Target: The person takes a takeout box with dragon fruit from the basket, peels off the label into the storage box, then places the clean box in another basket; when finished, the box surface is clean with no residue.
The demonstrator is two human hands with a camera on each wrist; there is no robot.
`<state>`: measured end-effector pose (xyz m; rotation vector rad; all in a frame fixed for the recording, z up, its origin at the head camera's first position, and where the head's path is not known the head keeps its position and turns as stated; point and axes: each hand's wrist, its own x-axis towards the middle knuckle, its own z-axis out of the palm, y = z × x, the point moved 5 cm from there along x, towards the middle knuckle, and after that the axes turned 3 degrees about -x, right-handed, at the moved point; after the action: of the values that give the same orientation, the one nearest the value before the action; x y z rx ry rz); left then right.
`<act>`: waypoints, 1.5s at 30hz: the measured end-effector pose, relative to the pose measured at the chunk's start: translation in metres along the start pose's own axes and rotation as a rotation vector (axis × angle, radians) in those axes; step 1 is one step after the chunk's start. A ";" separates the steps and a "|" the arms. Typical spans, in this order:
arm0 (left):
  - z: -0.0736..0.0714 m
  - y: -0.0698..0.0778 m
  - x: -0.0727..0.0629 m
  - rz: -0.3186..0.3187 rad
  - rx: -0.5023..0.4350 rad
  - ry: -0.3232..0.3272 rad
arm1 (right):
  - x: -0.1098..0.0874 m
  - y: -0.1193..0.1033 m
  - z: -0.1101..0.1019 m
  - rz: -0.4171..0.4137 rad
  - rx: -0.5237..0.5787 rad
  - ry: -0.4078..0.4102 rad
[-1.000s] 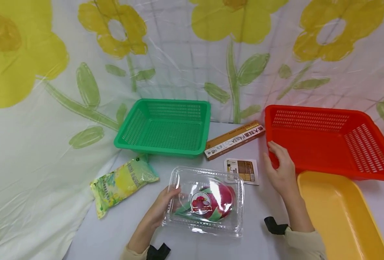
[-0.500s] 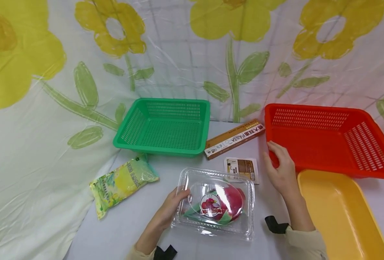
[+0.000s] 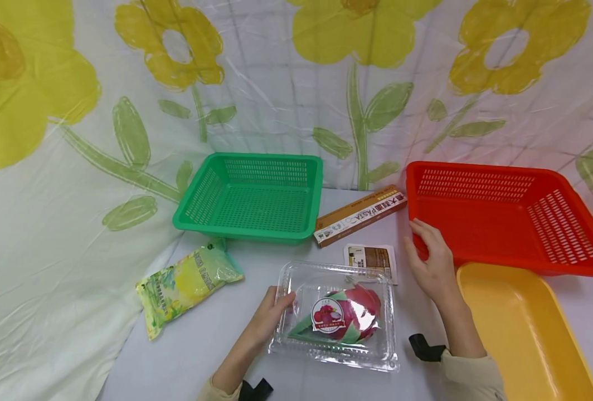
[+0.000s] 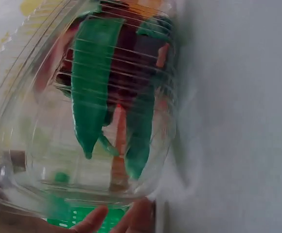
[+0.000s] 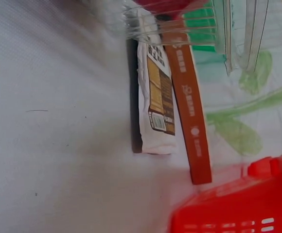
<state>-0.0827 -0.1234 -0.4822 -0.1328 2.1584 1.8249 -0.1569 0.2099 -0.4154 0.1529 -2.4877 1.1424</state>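
Observation:
My left hand grips the left edge of a clear plastic clamshell box, thumb on top. Inside lies a pink dragon fruit with green scales, under a round label on the lid. The left wrist view shows the green scales through the box wall, with fingertips at its end. My right hand is at the left rim of the red basket, fingers loosely bent and thumb apart. Behind the box, partly overlapped by it, lies a small white-and-brown packet.
A green basket stands at the back, with a long pasta box slanting between it and the red basket. A yellow bag lies at left. At right is a yellow tray. A flowered cloth hangs behind.
My left hand has carried the clamshell box with the dragon fruit a little to the right, mostly in the first half second. The right hand has stayed at the red basket.

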 end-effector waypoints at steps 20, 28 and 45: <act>-0.016 0.020 -0.003 0.630 0.370 -0.036 | -0.004 0.002 -0.003 -0.016 -0.001 0.046; -0.004 0.016 -0.002 0.622 0.403 -0.058 | -0.016 -0.007 -0.004 -0.009 0.030 0.086; 0.002 0.021 0.004 0.600 0.417 -0.015 | -0.058 -0.013 0.009 0.015 0.065 0.002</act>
<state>-0.0920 -0.1167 -0.4639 0.6850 2.7044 1.5575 -0.1036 0.1908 -0.4342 0.1509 -2.4553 1.2291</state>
